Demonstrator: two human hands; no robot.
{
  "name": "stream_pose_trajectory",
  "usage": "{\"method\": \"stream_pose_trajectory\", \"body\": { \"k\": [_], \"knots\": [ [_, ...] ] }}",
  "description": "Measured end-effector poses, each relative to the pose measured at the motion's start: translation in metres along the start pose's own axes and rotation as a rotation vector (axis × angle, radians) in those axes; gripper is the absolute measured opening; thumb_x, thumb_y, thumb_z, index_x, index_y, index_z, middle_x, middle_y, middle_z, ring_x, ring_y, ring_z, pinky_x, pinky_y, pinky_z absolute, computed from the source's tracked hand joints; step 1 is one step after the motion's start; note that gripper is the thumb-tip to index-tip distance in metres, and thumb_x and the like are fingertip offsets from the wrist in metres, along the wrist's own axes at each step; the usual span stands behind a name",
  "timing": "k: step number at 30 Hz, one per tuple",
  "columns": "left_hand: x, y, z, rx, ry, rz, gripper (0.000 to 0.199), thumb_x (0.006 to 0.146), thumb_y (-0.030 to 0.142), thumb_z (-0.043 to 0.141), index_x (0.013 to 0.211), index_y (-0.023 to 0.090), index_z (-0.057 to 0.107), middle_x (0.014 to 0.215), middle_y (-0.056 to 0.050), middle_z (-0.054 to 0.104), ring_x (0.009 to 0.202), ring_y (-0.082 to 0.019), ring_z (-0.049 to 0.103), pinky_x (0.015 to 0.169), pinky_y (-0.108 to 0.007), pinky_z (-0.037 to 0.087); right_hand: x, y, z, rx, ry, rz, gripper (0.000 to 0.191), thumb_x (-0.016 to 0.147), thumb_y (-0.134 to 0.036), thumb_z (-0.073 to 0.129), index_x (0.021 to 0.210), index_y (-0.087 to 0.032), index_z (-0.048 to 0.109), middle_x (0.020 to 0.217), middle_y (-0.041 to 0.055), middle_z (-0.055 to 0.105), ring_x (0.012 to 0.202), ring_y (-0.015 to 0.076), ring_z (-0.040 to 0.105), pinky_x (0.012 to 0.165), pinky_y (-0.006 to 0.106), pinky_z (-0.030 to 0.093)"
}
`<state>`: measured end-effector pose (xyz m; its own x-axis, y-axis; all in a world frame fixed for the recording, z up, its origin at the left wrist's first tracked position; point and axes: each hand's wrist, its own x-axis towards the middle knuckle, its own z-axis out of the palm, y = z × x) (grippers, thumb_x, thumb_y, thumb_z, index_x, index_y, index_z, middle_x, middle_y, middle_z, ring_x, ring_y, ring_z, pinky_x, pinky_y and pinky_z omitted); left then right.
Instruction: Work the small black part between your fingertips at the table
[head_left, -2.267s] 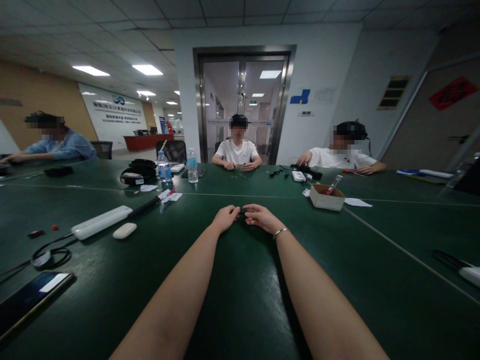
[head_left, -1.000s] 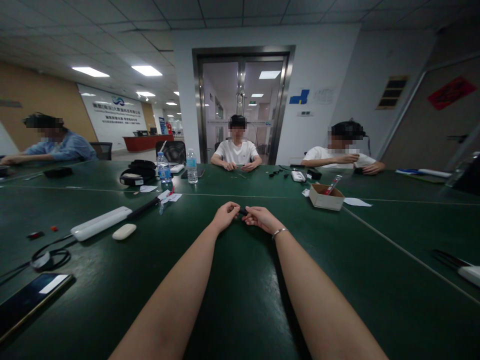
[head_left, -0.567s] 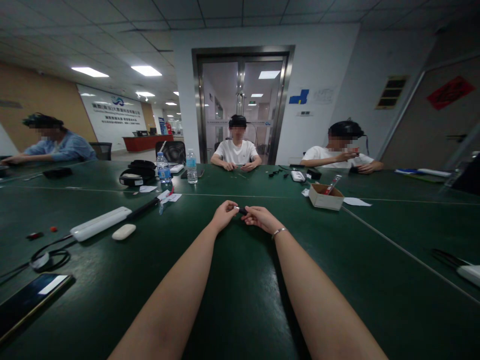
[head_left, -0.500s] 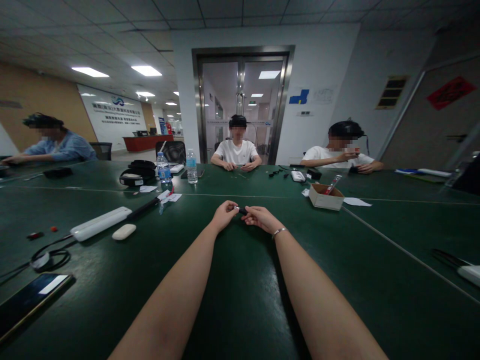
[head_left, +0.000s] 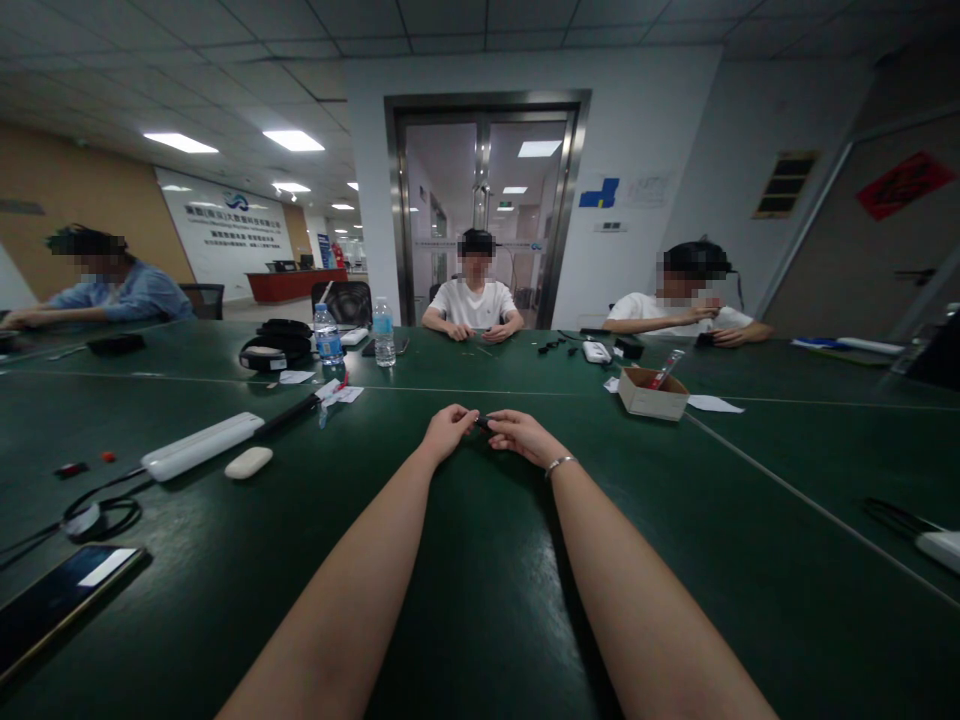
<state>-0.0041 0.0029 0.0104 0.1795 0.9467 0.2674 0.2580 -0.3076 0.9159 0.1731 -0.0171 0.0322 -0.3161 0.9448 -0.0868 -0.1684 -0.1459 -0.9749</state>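
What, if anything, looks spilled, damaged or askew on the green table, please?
Nothing clearly stands out as spilled, damaged or askew. The clear plastic bottles with blue labels stand upright; the small dark object between the left hand and right hand is too covered to judge.

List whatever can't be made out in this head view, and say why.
All in the head view:
1. Small dark piece: its identity; it is tiny, and fingertips of the left hand and right hand cover its ends.
2. Phone: one end, cut off by the left edge.
3. White device: remainder, cut off by the right edge.
4. Box: its floor, behind its near wall.
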Motion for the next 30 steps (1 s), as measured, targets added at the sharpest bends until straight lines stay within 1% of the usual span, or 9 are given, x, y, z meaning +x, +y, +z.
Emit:
{"method": "stream_pose_trajectory", "body": {
  "k": [4, 9, 12, 16, 19, 22, 24, 27, 30],
  "knots": [
    [-0.001, 0.002, 0.0, 0.017, 0.011, -0.014, 0.041, 0.073, 0.056, 0.053, 0.08, 0.015, 0.057, 0.071, -0.003, 0.061, 0.063, -0.013, 0.056, 0.06, -0.025, 0.043, 0.001, 0.001, 0.0, 0.006, 0.015, 0.0, 0.019, 0.081, -0.004, 0.062, 0.098, -0.008, 0.055, 0.073, 0.0072, 0.064, 0.054, 0.0114, 0.063, 0.053, 0.018, 0.056],
    [0.001, 0.003, 0.003, -0.098, 0.026, -0.085, 0.045, 0.08, 0.056, 0.038, 0.082, 0.015, 0.055, 0.068, -0.003, 0.06, 0.057, -0.012, 0.054, 0.054, -0.023, 0.04, 0.001, 0.0, 0.001, 0.022, 0.03, 0.012, 0.017, 0.081, -0.006, 0.063, 0.095, -0.008, 0.055, 0.072, 0.0066, 0.063, 0.052, 0.0114, 0.063, 0.051, 0.018, 0.055],
    [0.001, 0.006, 0.003, -0.154, 0.031, -0.088, 0.034, 0.079, 0.046, 0.046, 0.087, 0.015, 0.056, 0.069, -0.002, 0.059, 0.058, -0.011, 0.054, 0.052, -0.021, 0.038, 0.001, 0.0, 0.001, 0.02, 0.031, 0.005, 0.017, 0.08, -0.007, 0.064, 0.094, -0.009, 0.055, 0.073, 0.0068, 0.063, 0.051, 0.0114, 0.062, 0.05, 0.018, 0.055],
    [-0.002, 0.012, 0.0, -0.149, 0.018, -0.026, 0.026, 0.073, 0.037, 0.057, 0.088, 0.014, 0.057, 0.073, -0.002, 0.059, 0.061, -0.01, 0.053, 0.057, -0.022, 0.041, 0.005, 0.004, 0.001, -0.062, 0.034, -0.029, 0.018, 0.078, -0.006, 0.065, 0.092, -0.01, 0.054, 0.068, 0.0044, 0.062, 0.049, 0.0108, 0.061, 0.046, 0.017, 0.053],
    [-0.003, 0.012, -0.002, -0.101, 0.012, 0.019, 0.025, 0.074, 0.035, 0.058, 0.088, 0.014, 0.059, 0.077, -0.004, 0.06, 0.064, -0.011, 0.054, 0.061, -0.023, 0.043, 0.012, 0.012, 0.003, -0.255, 0.071, -0.082, 0.021, 0.074, -0.005, 0.066, 0.089, -0.012, 0.053, 0.059, -0.0001, 0.059, 0.041, 0.0097, 0.056, 0.038, 0.017, 0.047],
    [-0.003, 0.008, -0.002, -0.033, -0.002, 0.056, 0.025, 0.074, 0.034, 0.058, 0.09, 0.015, 0.06, 0.083, -0.005, 0.061, 0.065, -0.011, 0.055, 0.063, -0.025, 0.045, 0.015, 0.017, 0.009, -0.511, 0.119, -0.136, 0.023, 0.07, -0.01, 0.07, 0.085, -0.015, 0.053, 0.06, -0.0021, 0.057, 0.038, 0.0088, 0.051, 0.036, 0.018, 0.041],
    [-0.003, 0.004, -0.001, 0.001, -0.037, 0.075, 0.026, 0.074, 0.035, 0.06, 0.09, 0.015, 0.061, 0.086, -0.005, 0.061, 0.065, -0.011, 0.056, 0.063, -0.025, 0.046, 0.014, 0.019, 0.015, -0.725, 0.178, -0.21, 0.023, 0.067, -0.017, 0.073, 0.081, -0.016, 0.055, 0.066, -0.0009, 0.058, 0.048, 0.0103, 0.054, 0.043, 0.019, 0.042],
    [-0.003, 0.0, 0.002, 0.016, -0.075, 0.067, 0.027, 0.072, 0.037, 0.062, 0.088, 0.016, 0.059, 0.088, -0.005, 0.061, 0.061, -0.011, 0.057, 0.058, -0.024, 0.047, 0.01, 0.018, 0.024, -1.026, 0.261, -0.334, 0.023, 0.064, -0.026, 0.076, 0.075, -0.016, 0.058, 0.08, 0.0033, 0.058, 0.072, 0.0159, 0.057, 0.061, 0.023, 0.043],
    [-0.005, 0.004, 0.003, 0.015, -0.054, 0.004, 0.024, 0.071, 0.035, 0.064, 0.082, 0.016, 0.055, 0.085, -0.004, 0.061, 0.053, -0.009, 0.056, 0.053, -0.024, 0.046, 0.007, 0.015, 0.031, -1.176, 0.243, -0.309, 0.024, 0.069, -0.031, 0.072, 0.082, -0.014, 0.061, 0.089, 0.0074, 0.057, 0.081, 0.0199, 0.055, 0.066, 0.026, 0.042]
  ]
}}
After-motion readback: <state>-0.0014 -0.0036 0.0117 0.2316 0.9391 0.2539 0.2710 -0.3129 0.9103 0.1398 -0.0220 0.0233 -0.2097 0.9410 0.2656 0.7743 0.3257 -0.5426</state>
